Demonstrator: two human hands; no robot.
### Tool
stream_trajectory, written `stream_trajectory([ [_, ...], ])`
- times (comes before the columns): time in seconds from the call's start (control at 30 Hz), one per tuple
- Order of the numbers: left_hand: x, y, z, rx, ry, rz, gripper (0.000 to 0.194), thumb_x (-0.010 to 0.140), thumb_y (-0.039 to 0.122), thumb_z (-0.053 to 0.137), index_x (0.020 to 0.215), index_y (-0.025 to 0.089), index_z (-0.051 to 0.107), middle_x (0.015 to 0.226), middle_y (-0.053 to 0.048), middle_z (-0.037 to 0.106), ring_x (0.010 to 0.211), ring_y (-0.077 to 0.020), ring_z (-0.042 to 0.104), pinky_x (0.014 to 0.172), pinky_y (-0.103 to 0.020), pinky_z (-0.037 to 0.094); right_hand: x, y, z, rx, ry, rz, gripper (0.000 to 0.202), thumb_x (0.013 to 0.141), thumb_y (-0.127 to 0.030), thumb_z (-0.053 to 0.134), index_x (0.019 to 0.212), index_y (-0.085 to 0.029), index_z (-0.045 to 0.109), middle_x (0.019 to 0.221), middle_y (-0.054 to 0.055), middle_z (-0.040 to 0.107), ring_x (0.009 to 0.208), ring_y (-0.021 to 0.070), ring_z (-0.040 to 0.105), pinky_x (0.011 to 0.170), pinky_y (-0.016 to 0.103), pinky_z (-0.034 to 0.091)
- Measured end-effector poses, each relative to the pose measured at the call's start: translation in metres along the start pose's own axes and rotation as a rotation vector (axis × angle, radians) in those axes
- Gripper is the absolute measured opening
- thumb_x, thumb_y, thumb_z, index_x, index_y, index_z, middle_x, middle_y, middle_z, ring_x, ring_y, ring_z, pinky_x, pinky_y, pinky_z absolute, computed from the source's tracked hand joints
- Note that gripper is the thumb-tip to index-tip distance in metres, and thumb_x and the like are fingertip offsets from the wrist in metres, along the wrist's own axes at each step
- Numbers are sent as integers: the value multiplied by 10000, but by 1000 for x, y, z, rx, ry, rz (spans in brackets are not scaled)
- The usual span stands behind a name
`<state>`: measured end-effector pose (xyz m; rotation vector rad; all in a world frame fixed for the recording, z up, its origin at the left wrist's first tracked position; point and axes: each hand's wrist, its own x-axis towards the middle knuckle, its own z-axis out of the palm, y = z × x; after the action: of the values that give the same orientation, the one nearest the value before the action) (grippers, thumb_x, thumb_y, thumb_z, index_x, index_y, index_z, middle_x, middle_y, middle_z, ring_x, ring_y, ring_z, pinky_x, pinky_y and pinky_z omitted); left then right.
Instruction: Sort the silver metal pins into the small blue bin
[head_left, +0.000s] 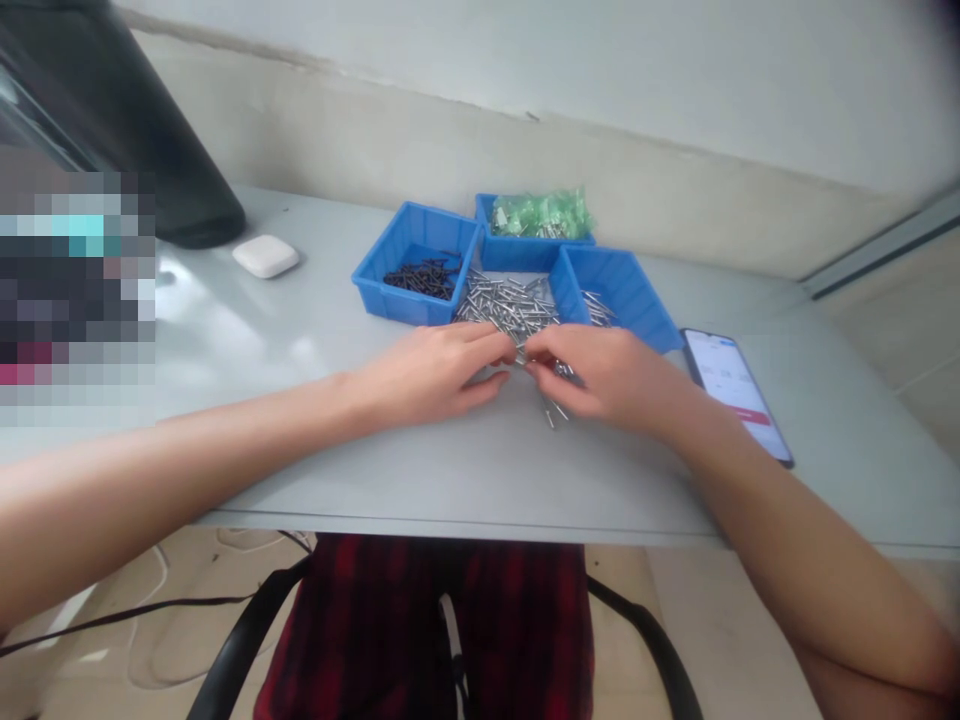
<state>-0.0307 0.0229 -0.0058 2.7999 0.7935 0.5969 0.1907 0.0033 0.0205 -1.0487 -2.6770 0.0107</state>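
A heap of thin silver nail-like fasteners (pixel 506 300) lies on the table between the blue bins. My left hand (pixel 442 370) is at the near left side of the heap, its fingers curved and a gap showing between thumb and forefinger. Facing it, my right hand (pixel 600 370) has thumb and forefinger pinched on what looks like one of these fasteners, its tip pointing toward the left fingers. Several loose fasteners (pixel 553 412) stick out below the right hand. Its remaining fingers are partly hidden.
Dark screws lie in the left blue bin (pixel 375 290). The back bin (pixel 517 252) holds a green plastic bag (pixel 544 212); the right bin (pixel 630 290) has silver fasteners. A phone (pixel 739 395) lies at right, a white case (pixel 265 256) and dark cylinder (pixel 142 130) at left.
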Motion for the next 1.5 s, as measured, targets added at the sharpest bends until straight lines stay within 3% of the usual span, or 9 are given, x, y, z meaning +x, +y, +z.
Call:
stream_trajectory([
  [0.2, 0, 0, -1, 1, -35, 3, 175, 927, 298, 451, 985, 174, 561, 894, -22, 587, 803, -141, 575, 657, -237, 426, 0, 0, 1, -8, -27, -1, 184, 913, -251, 404, 943, -177, 570, 788, 35, 640, 715, 165, 595, 624, 269, 387],
  [0.43, 1, 0, -1, -12, -46, 13, 147, 923, 288, 466, 971, 174, 547, 913, -20, 593, 807, -140, 577, 654, -234, 417, 0, 1, 2, -20, 34, -114, 177, 915, -213, 425, 947, -165, 593, 879, 63, 643, 839, 187, 596, 695, 283, 429],
  [0.8, 0, 0, -2, -34, -1, 33, 156, 936, 284, 468, 963, 166, 566, 914, -26, 605, 784, -127, 575, 644, -228, 405, -1, -3, 0, 2, 54, -131, 136, 871, -165, 453, 890, -173, 587, 766, 19, 624, 721, 149, 583, 625, 257, 400],
  [1.5, 1, -1, -2, -80, 12, 23, 207, 949, 283, 432, 985, 167, 599, 897, -33, 619, 803, -129, 588, 695, -223, 442, -1, 3, 1, -14, 92, -127, 154, 906, -202, 452, 968, -194, 593, 852, 23, 685, 784, 159, 628, 668, 264, 445],
])
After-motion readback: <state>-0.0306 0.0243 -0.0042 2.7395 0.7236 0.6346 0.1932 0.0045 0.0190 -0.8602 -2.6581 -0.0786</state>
